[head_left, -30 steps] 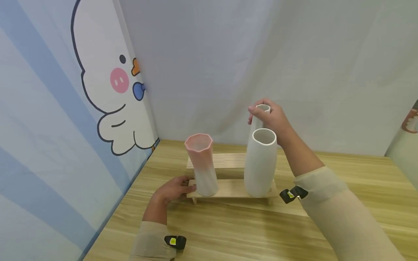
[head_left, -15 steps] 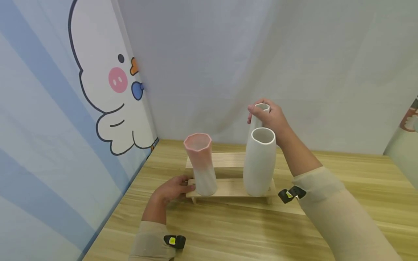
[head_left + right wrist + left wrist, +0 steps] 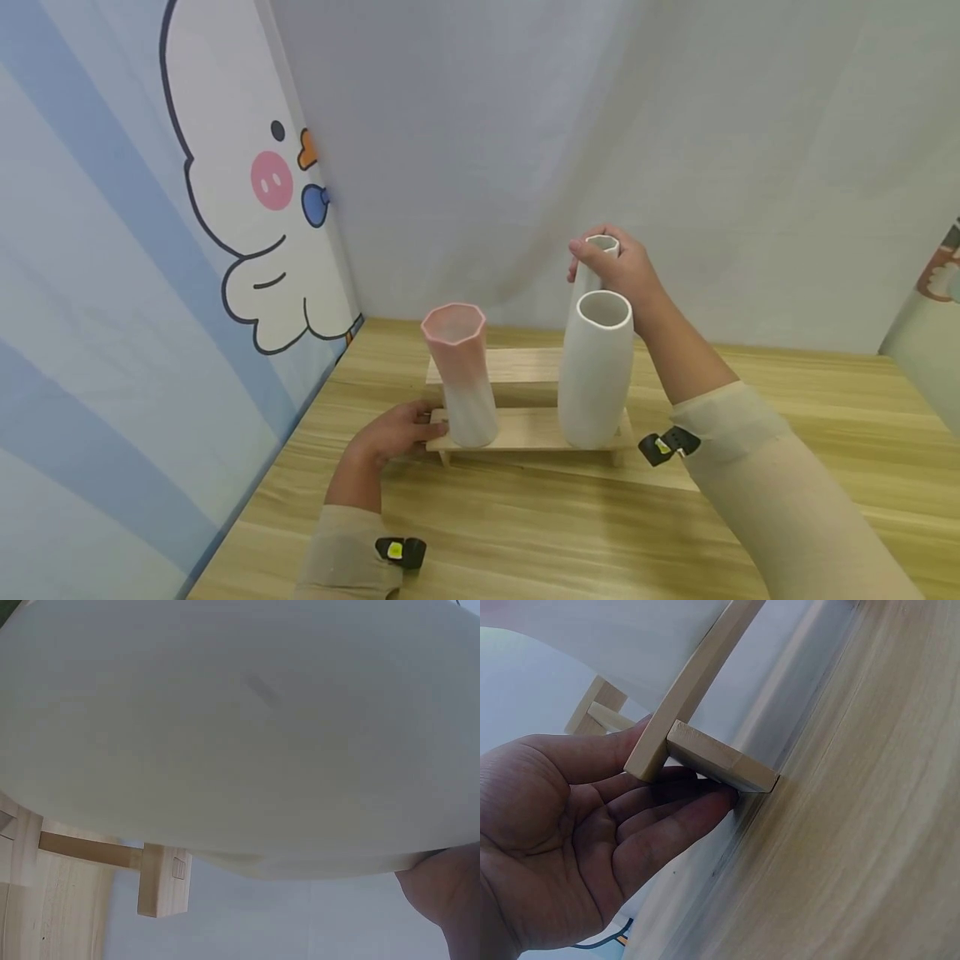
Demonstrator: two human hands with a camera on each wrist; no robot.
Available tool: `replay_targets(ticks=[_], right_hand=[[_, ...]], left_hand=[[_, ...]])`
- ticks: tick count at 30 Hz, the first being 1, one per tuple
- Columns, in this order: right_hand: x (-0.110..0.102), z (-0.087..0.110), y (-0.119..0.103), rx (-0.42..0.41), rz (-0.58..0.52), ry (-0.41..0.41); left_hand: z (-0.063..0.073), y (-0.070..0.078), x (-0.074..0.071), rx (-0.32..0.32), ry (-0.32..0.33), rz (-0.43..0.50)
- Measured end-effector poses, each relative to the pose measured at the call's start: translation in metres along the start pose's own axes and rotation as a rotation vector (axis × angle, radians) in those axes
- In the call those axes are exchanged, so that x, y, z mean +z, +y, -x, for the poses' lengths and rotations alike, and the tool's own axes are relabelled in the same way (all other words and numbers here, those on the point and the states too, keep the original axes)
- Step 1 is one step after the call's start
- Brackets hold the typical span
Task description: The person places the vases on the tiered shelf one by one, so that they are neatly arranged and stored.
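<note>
A two-step wooden stand (image 3: 528, 429) carries the vases. On its lower step, at the left end, stands a pink-and-white vase (image 3: 461, 375) with a faceted rim. A rounded white vase (image 3: 596, 371) stands upright at that step's right end. Behind it rises a slimmer white vase (image 3: 588, 279), its lower part hidden; my right hand (image 3: 626, 271) grips it near the rim. My left hand (image 3: 405, 429) holds the left end of the lower step, thumb on top and fingers beneath, as the left wrist view shows on the stand's edge (image 3: 694, 690). The rounded vase (image 3: 240, 735) fills most of the right wrist view.
The stand rests on a wood-grain table (image 3: 525, 533). A pale grey backdrop (image 3: 465, 150) hangs close behind it. To the left is a blue-and-white striped panel (image 3: 127, 333) with a cartoon bird (image 3: 232, 100).
</note>
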State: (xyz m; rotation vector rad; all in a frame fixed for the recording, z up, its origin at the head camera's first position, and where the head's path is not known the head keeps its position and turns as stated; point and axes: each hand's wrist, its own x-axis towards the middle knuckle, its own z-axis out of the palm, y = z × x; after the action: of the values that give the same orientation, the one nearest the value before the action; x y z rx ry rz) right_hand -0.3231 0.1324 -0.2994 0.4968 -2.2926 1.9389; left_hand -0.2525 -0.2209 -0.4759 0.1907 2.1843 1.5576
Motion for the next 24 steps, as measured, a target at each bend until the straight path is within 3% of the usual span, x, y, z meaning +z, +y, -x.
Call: replay_targets(ticks=[13,24], right_hand=[[-0.003,0.001,0.0,0.007,0.014,-0.031],[-0.013,0.001,0.007,-0.063,-0.053,-0.041]], left_hand=[[-0.001,0.001,0.002,-0.005,0.016,-0.009],[-0.005,0.004,0.004,-0.009,0.02,-0.02]])
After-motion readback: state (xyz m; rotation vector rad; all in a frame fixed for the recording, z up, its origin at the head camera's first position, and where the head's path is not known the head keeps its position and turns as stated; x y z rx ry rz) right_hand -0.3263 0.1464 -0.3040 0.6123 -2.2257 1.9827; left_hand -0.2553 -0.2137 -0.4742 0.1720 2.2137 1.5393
